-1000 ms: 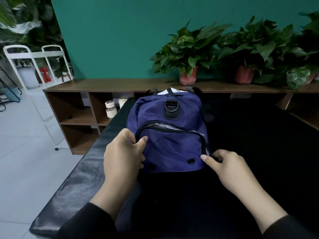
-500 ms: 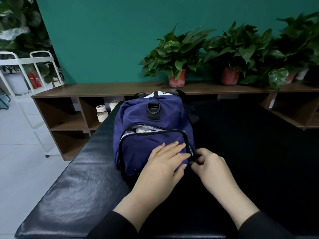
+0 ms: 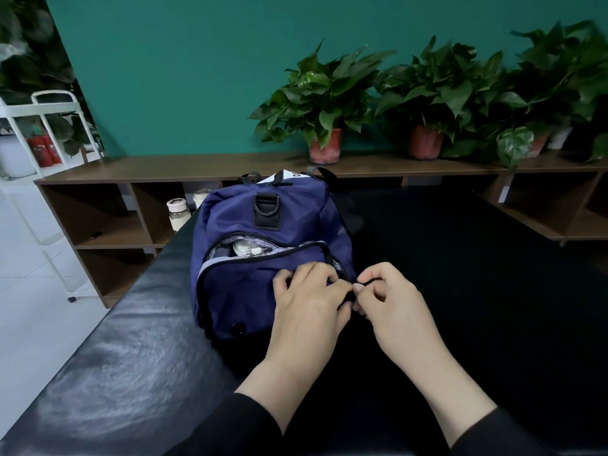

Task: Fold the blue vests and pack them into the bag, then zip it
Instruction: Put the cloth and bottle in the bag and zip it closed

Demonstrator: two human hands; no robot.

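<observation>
A navy blue bag (image 3: 250, 291) stands on the black padded table (image 3: 131, 373). Its front pocket zip gapes along the top, showing grey lining and a pale round object inside. My left hand (image 3: 309, 304) lies on the pocket's right side with curled fingers gripping the fabric by the zip. My right hand (image 3: 385, 297) is at the bag's right edge and pinches the zip pull between thumb and finger. No blue vest is visible outside the bag.
A brown wooden shelf unit (image 3: 108, 209) runs behind the table, with two small bottles (image 3: 179, 213) in a cubby. Potted plants (image 3: 325, 103) stand on its top against the teal wall. A white rack (image 3: 49, 133) stands at the left.
My left hand crossed from the bag's left side to its right and curled its fingers on the fabric. My right hand closed on the zip pull. The pocket opening gapes wider.
</observation>
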